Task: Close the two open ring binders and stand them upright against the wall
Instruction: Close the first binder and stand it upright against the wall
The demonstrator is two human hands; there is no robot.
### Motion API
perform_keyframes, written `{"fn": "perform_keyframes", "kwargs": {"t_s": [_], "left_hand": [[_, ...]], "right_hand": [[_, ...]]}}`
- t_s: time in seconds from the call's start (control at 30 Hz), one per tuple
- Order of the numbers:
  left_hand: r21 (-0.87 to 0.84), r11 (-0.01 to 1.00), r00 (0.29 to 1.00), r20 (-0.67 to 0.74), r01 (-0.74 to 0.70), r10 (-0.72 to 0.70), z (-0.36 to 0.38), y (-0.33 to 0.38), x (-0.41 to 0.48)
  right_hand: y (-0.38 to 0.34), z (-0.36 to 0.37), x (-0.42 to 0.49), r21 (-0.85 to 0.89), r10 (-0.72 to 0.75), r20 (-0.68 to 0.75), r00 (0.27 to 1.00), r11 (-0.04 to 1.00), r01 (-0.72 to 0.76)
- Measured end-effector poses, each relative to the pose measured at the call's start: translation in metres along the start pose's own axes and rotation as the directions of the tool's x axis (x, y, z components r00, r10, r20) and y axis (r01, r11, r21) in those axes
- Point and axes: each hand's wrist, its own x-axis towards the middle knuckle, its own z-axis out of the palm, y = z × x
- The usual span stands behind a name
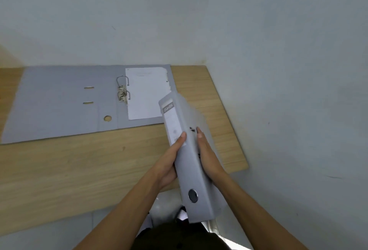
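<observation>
A closed grey ring binder (191, 170) is held above the table's right front part, spine up, with its white label end pointing away from me. My left hand (171, 162) presses its left cover and my right hand (209, 158) presses its right cover. A second grey binder (59, 102) lies open and flat at the back of the table, next to the wall (179, 20). Its metal rings (123, 90) stand open and a white sheet (147, 92) lies on its right half.
The wooden table (79, 170) ends at a right edge near the held binder and at a front edge close to my body. A grey wall also runs along the right side. Pale floor shows below the table's front edge.
</observation>
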Motion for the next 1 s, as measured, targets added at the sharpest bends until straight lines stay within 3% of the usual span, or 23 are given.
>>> {"fn": "perform_keyframes", "kwargs": {"t_s": [0.2, 0.3, 0.5, 0.7, 1.0], "left_hand": [[0.212, 0.946, 0.970, 0.042, -0.245, 0.241, 0.030, 0.031, -0.002], [0.377, 0.844, 0.924, 0.127, -0.382, 0.362, 0.042, 0.050, -0.005], [0.614, 0.587, 0.822, 0.197, -0.528, 0.534, 0.057, 0.058, 0.022], [0.756, 0.477, 0.836, 0.167, -0.449, 0.522, 0.066, 0.058, 0.065], [0.832, 0.354, 0.845, 0.230, -0.428, 0.482, 0.107, 0.087, 0.119]], "right_hand": [[-0.049, -0.023, -0.016, 0.086, -0.207, -0.081, 0.975, 0.973, 0.214], [-0.079, -0.037, -0.025, 0.148, -0.374, -0.092, 0.923, 0.911, 0.384], [-0.119, -0.078, -0.021, 0.074, -0.596, -0.111, 0.795, 0.793, 0.605], [-0.095, -0.106, 0.015, -0.044, -0.566, -0.160, 0.809, 0.823, 0.567], [-0.087, -0.150, 0.052, 0.059, -0.529, -0.211, 0.822, 0.832, 0.551]]}}
